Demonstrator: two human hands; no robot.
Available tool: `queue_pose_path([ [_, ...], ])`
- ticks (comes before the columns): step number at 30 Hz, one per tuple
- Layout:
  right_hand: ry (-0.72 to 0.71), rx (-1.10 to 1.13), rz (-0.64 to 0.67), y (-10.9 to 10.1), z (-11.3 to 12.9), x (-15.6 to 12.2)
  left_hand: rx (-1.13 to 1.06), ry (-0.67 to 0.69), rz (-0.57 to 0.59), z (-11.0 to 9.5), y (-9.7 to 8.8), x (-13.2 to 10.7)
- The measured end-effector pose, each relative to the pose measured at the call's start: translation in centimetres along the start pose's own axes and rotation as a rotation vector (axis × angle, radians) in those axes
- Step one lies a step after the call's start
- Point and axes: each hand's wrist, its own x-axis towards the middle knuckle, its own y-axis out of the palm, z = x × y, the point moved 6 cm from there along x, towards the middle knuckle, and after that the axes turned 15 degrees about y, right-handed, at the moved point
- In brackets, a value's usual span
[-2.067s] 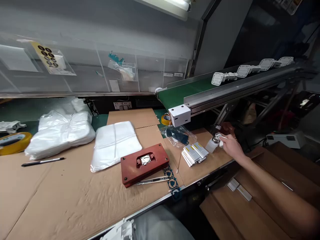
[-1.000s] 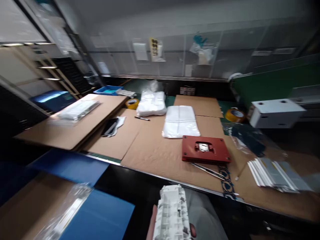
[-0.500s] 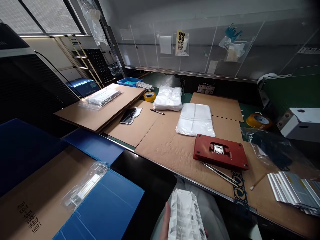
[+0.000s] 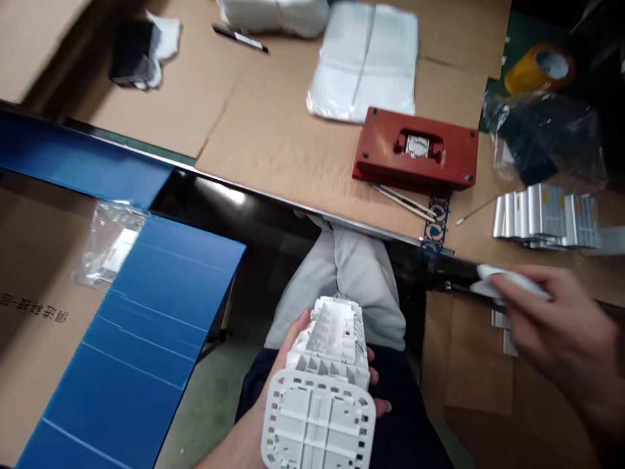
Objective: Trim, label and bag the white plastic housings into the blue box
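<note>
Above my lap, my left hand (image 4: pixel 288 348) is wrapped round a white ribbed plastic housing (image 4: pixel 327 371), which has a broad rounded end plate with slots toward me. Off to the right, my right hand (image 4: pixel 551 319) pinches a folded white cloth (image 4: pixel 515 283) just in front of the table edge; the hand is slightly blurred. On the table ahead lies a red fixture block (image 4: pixel 415 146) with a small whitish square part (image 4: pixel 417 146) in its recess. Tweezers (image 4: pixel 405 202) and a dark strip with ring cut-outs (image 4: pixel 436 225) lie in front of the block.
Stacked silver metal pieces (image 4: pixel 541 215) and a cotton swab (image 4: pixel 476 213) lie right on the cardboard-covered table (image 4: pixel 273 124). Behind are plastic bags (image 4: pixel 366 58), a pen (image 4: pixel 240 38) and yellow tape (image 4: pixel 527 71). A blue-flapped box (image 4: pixel 141 339) stands left.
The view has tilted down toward my lap. More of the white housing shows in my left hand. My right hand has come into sight at the right with the cloth.
</note>
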Motion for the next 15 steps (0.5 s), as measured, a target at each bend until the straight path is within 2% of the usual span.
queue_pose_path([
  [3, -0.214, 0.128, 0.156, 3.6, 5.2, -1.4, 0.053, -0.117, 0.036, 1.3, -0.8, -0.6],
  [6, -0.337, 0.200, 0.306, 5.5, 8.8, -2.3, 0.099, -0.129, 0.008, 1.9, -1.4, -1.0],
  [9, -0.425, 0.236, 0.382, 6.2, 10.3, -2.6, 0.158, -0.129, -0.022, 2.2, -1.4, -1.2],
  [15, -0.529, 0.203, 0.532, 7.5, 10.8, -3.0, 0.172, -0.242, -0.110, 3.1, -1.8, -1.3],
])
